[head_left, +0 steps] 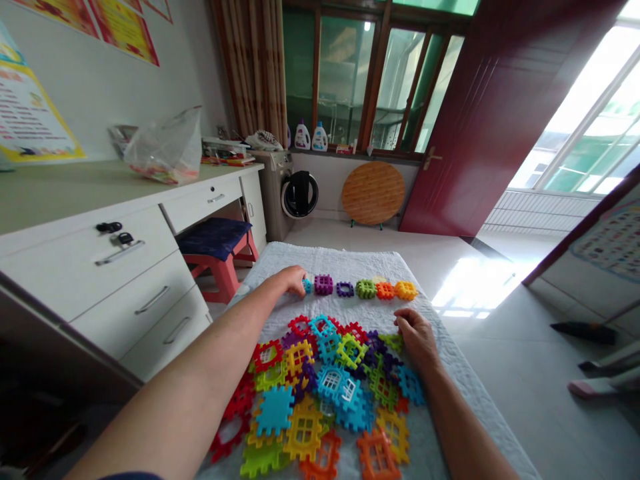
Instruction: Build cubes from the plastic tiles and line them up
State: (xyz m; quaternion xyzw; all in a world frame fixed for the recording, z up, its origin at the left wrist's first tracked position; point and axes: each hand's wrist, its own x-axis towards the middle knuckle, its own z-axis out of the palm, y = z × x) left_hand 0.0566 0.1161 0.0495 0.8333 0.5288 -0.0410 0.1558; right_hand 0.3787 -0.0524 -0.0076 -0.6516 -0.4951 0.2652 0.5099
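Note:
My left hand (295, 280) reaches to the left end of a row of plastic building pieces, its fingers closed on a light blue interlocking block (307, 286). Beside it in the row stand a purple block (323, 285), a dark purple frame piece (345, 289), a green block (366, 289), an orange block (385, 291) and a yellow-orange block (406, 290). My right hand (414, 331) hovers or rests at the right side of the loose pile, fingers loosely bent and somewhat apart, with nothing visible in them. A lime piece (393, 341) lies close to its fingertips.
A heap of flat notched pieces (305, 427) in many colours covers the near part of the cloth-covered table (280, 257). Left of it are a red stool (225, 277) and a white desk (125, 267). A washing machine (275, 200) and a round wooden board (373, 193) stand behind.

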